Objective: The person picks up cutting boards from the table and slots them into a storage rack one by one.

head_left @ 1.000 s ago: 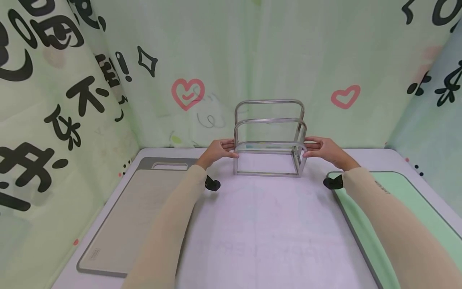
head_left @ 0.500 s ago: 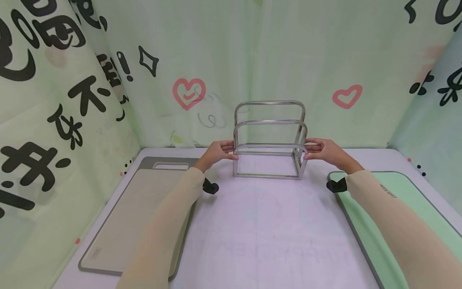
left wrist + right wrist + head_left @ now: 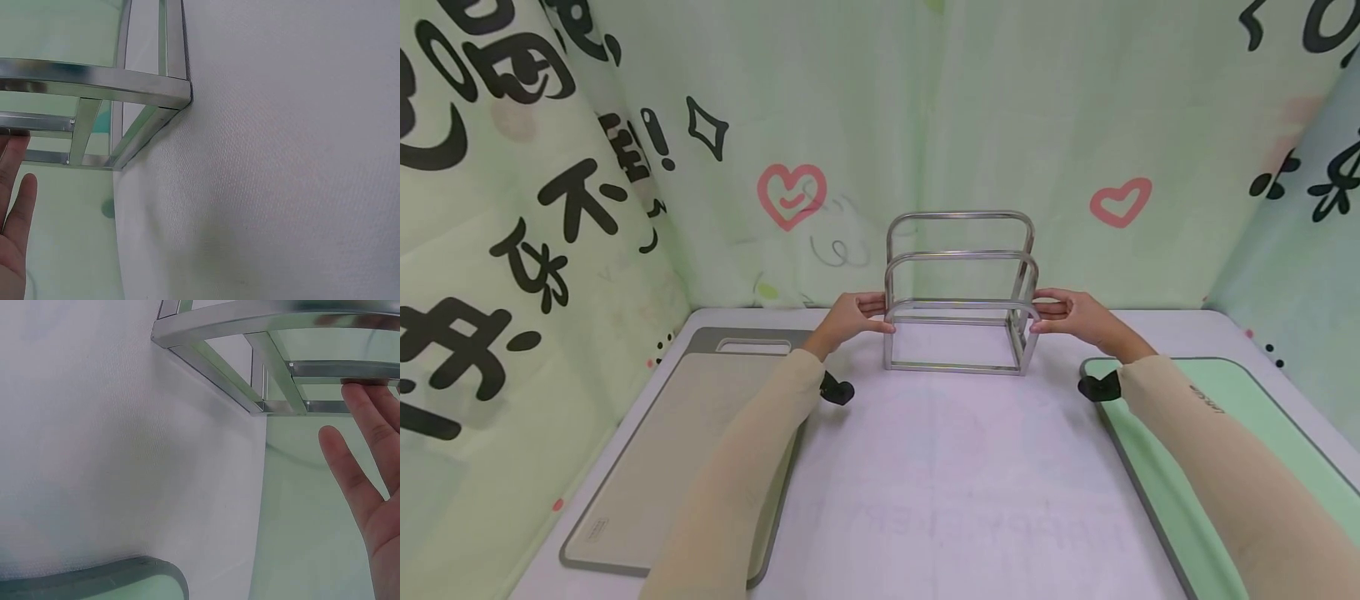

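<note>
A silver metal rack point(image 3: 955, 367) with three rounded hoops stands upright toward the back of the table. At its left side, my left hand point(image 3: 853, 318) touches the frame with nearly straight fingers. My right hand point(image 3: 1078, 317) does the same on the right side, mirroring the left. In the left wrist view, straight fingers point(image 3: 22, 206) reach up to a rack bar point(image 3: 94, 81). The right wrist view has fingertips point(image 3: 351, 394) against a lower bar, with one finger held apart. Both thumbs are hidden in the wrist views.
A beige cutting board point(image 3: 662, 433) with a grey border and handle slot lies at the left, partly under my left sleeve. A green cutting board point(image 3: 1247, 408) lies at the right, beneath my right arm. A printed pale green curtain point(image 3: 1037, 125) hangs behind the table point(image 3: 940, 483).
The rack sits very slightly nearer to me than a second ago, and both hands have stayed at its sides. My forearms have drawn back a little. Over the last half second almost nothing moves.
</note>
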